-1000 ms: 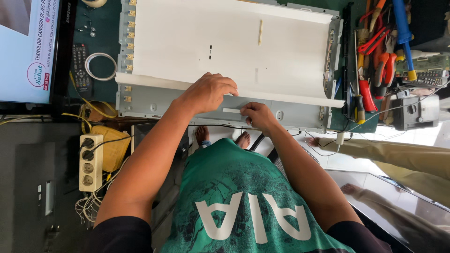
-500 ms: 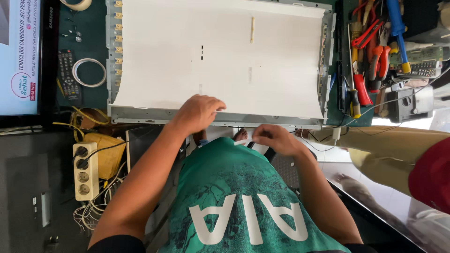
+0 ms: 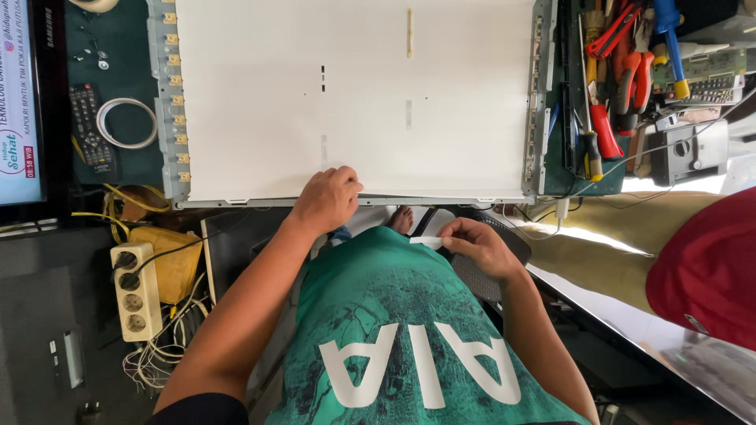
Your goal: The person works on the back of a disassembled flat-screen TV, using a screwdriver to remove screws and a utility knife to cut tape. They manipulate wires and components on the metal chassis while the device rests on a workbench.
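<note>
- Large white sheet (image 3: 354,94), flat inside a metal panel frame (image 3: 167,118) on a green bench; it fills most of the upper view, its near edge along the frame's lower rail.
- Dark screen (image 3: 20,102) at far left, lit, standing on edge beside the bench.
- Another person at far right: red garment (image 3: 705,267) and tan trouser leg, well apart from the work.
- Left hand (image 3: 327,201): fingers curled and pressed together, knuckles up, resting on the near edge of the sheet at the lower rail.
- Right hand (image 3: 476,245): off the bench, held in front of the green shirt, thumb and fingertips pinching a small white strip (image 3: 428,242) by its right end. The strip lies below the frame's rail, apart from the sheet.
- Hand tools (image 3: 610,94) with red and blue grips, heaped right of the frame.
- Beige power strip (image 3: 135,291) at lower left, cables tangled around it.
- Black remote (image 3: 88,126) and white coiled ring (image 3: 126,123), side by side left of the frame.
</note>
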